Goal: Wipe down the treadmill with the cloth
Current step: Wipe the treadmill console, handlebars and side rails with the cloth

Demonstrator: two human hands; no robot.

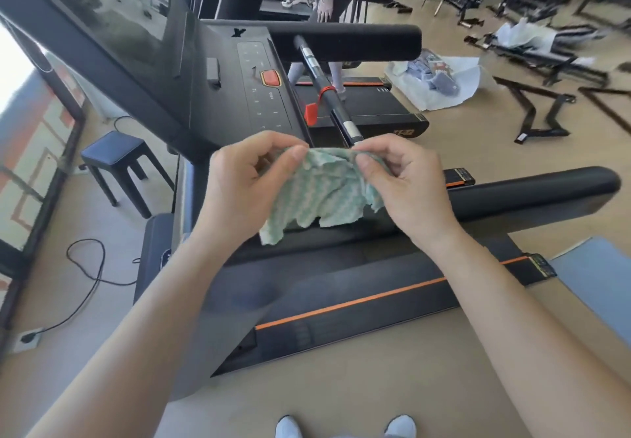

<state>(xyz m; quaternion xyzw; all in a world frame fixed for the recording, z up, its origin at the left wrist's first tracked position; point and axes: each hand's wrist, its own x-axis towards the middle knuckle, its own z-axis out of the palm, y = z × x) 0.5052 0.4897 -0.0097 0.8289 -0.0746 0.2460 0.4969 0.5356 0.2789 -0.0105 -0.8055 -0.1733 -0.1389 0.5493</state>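
From the head view, the cloth point(317, 191) is pinched at its top edge by the left hand point(246, 185) and right hand point(406, 181), held above the treadmill point(341, 297). No wiping is judged begun; all surfaces remain.

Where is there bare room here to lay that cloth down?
The treadmill belt, between the orange stripe and the padded handrail, is bare. So is the floor before the shoes. Far right, metal frames and wrapping crowd the floor.
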